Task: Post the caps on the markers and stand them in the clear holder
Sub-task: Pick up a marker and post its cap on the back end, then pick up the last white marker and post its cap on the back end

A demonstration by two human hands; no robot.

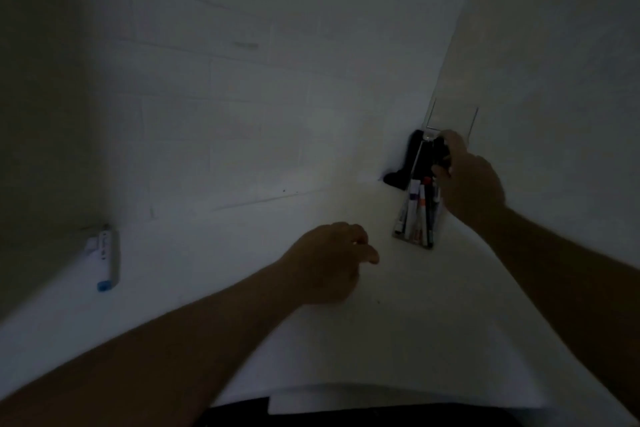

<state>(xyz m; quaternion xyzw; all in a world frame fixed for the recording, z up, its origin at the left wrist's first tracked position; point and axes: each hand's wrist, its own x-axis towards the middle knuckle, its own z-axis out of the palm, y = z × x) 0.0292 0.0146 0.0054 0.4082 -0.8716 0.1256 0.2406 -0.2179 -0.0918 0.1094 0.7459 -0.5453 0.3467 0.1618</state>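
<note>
Dimly lit, head view: everything sits on a white table (pixel 398 340) pushed into a corner of pale walls.
Holder: the clear holder (pixel 414 239) stands near the right-hand wall, at the far right of the tabletop.
Contents: several markers (pixel 417 211) stand upright inside it, packed close together, dark caps uppermost; purple, orange and green bands show on the white barrels.
Right hand: the right hand (pixel 467 180) is at the top of the bundle, its fingers (pixel 441 172) curled around the dark capped ends; which single marker it grips I cannot tell.
Left hand: the left hand (pixel 332 267) hovers low over the table, left of the holder and apart from it, fingers loosely curled with nothing in them.
Stray marker: one white marker with a blue cap (pixel 107 258) lies flat at the far left edge of the table, well apart from the holder.
Behind the holder: a dark object (pixel 403 166) rests in the corner, just behind the markers; its shape is too murky to name.
Near edge: something dark (pixel 346 418) shows below the table's front edge.
</note>
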